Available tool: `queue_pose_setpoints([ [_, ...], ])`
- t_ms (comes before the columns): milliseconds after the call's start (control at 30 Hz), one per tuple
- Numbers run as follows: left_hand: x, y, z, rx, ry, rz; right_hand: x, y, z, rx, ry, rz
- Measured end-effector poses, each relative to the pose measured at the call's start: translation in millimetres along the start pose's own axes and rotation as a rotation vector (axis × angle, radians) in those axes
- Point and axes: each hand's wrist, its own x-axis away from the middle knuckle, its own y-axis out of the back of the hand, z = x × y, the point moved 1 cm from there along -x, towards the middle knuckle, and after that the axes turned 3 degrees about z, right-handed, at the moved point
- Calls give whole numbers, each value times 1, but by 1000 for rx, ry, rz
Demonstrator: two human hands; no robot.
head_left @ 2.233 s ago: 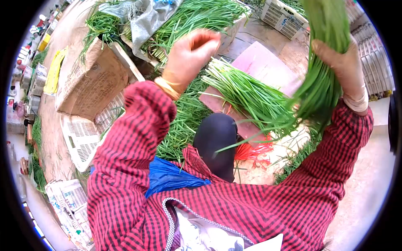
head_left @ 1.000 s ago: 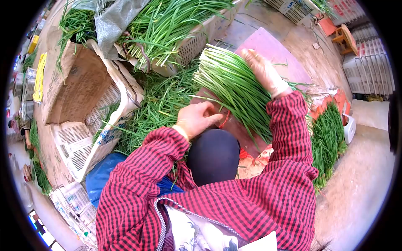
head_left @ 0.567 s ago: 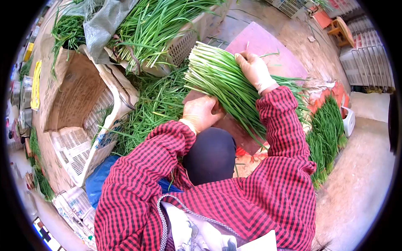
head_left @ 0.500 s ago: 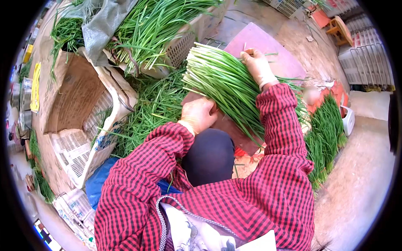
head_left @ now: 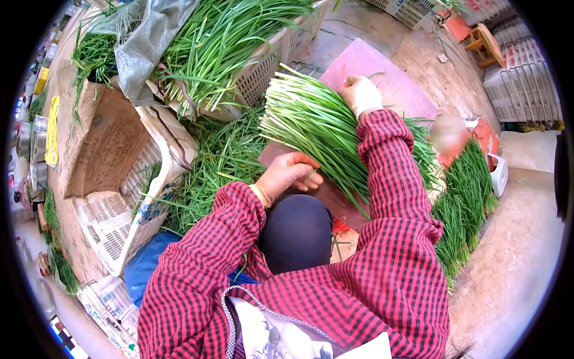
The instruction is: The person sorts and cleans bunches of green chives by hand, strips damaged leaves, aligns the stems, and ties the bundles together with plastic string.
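A thick bundle of garlic chives [head_left: 317,119] lies slantwise in front of me, pale cut ends to the upper left and green leaves toward the lower right. Under it is a flat pinkish board [head_left: 382,78]. My left hand [head_left: 290,175], in a thin pale glove, is at the bundle's lower edge with bent fingers pinching at the stalks; whether a stalk is between them is hard to see. At the upper edge, my right hand [head_left: 362,96], also gloved, has its fingers curled onto the chives, its fingertips partly hidden.
Loose green leaves [head_left: 221,161] are heaped to the left beside a tilted white crate [head_left: 170,155] lined with cardboard. Another crate [head_left: 257,75] full of chives stands behind. Bundled chives [head_left: 466,197] lie at right near a white handled object [head_left: 498,175]. My dark-clad knee [head_left: 296,233] is below the board.
My left hand has risen slightly toward the bundle and loosened from a tighter fist. My right hand has shifted a little left and down along the upper edge.
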Motion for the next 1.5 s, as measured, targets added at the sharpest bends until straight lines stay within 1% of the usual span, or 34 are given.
queue_pose_setpoints([
  [67,-6,4,7,151,-51,89,6,1,2,-23,-5,-8],
  [167,-8,7,15,190,6,85,15,5,6,-39,7,-56],
  [200,-4,6,15,168,-36,117,17,4,6,-28,23,-82],
  [233,-3,7,15,169,-34,114,13,-2,2,-29,23,-78],
  [300,-1,7,11,27,-164,131,7,-12,-8,-315,115,-161],
  [333,1,5,7,-51,-147,90,8,-11,-12,-311,123,-135],
  [367,1,3,5,-50,-142,90,7,-14,-15,-311,119,-132],
  [433,2,1,4,-131,-114,30,4,-21,-19,-433,187,-176],
  [467,3,-1,3,-133,-111,29,3,-24,-22,-435,185,-175],
  [533,8,-4,2,-92,-96,28,8,-24,-20,-447,209,-300],
  [567,7,-3,5,-93,-96,29,10,-23,-19,-448,208,-302],
  [633,7,-2,6,-181,-140,17,11,-21,-20,-547,195,-258],
  [667,8,-2,7,-296,-208,-4,12,-21,-19,-547,196,-261],
  [700,6,2,7,-298,-210,-4,14,-21,-17,-563,209,-296],
  [767,2,9,3,-905,-598,-8,17,-21,-15,-580,224,-332],
  [800,2,8,-2,-973,-580,-42,20,-17,-12,-433,300,-416],
  [833,5,4,-11,-974,-579,-43,24,-13,-10,-284,373,-497],
  [900,7,-1,-25,-1045,-629,-67,32,-9,-4,-260,408,-520],
  [933,3,0,-25,-952,-565,-60,35,-8,-2,-236,440,-546],
  [967,2,-1,-26,-957,-565,-56,36,-8,-2,-238,437,-551],
  [1033,3,-6,-32,-809,-536,-62,40,-5,1,-432,469,-412],
  [1067,3,-7,-34,-676,-429,-36,40,1,-2,-507,384,-272],
  [1100,3,-9,-34,-680,-425,-35,36,12,-4,-536,377,-114],
  [1167,1,-11,-34,-437,-249,-94,35,27,2,-480,298,46],
  [1200,1,-12,-33,-377,-237,-112,39,32,6,-483,296,41],
  [1233,1,-13,-32,-381,-236,-108,44,34,11,-338,361,-22],
  [1267,2,-15,-32,-354,-282,-101,51,35,18,-191,422,-83],
  [1300,3,-17,-31,-326,-328,-96,70,33,30,-121,415,-171],
  [1333,4,-18,-30,-324,-385,-106,79,20,39,18,421,-236],
  [1367,6,-23,-32,-323,-382,-106,83,4,41,157,426,-299],
  [1433,13,-34,-42,-321,-520,-134,90,-27,35,90,537,-451],
  [1467,15,-37,-40,-354,-486,-133,88,-37,28,61,687,-679],
  [1500,14,-34,-39,-356,-482,-141,90,-36,28,54,690,-675],
])
